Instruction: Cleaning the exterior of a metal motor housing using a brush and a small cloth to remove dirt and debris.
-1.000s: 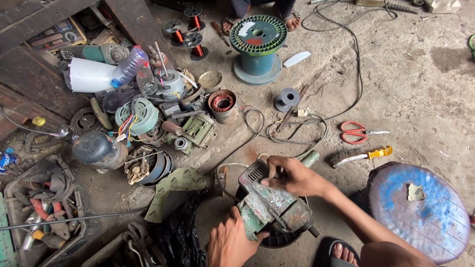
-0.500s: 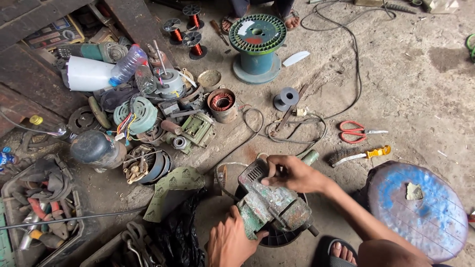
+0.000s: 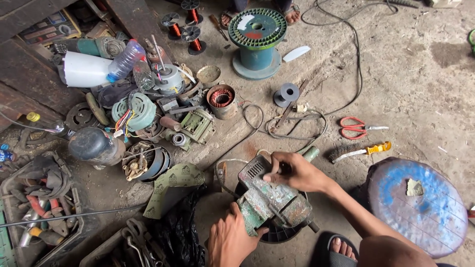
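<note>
Resting on the concrete floor [image 3: 405,74] near the middle, a worn green power tool [image 3: 269,200] is gripped at its near end by the left hand [image 3: 230,240], fingers curled around the chipped casing. The right hand [image 3: 294,173] is pressed on the far end, fingertips pinched at the vented housing. The casing looks closed, so disassembly appears barely begun. Red-handled scissors [image 3: 358,127] and a wire brush [image 3: 358,152] lie right.

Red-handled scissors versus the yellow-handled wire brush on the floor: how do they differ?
The red-handled scissors have two loop handles and short metal blades pointing right; the yellow-handled wire brush has one straight handle at its right end and dark bristles at its left. The scissors lie farther from the person, the brush nearer the blue round stool. Both lie flat on the dirt floor, untouched by either hand.
</note>
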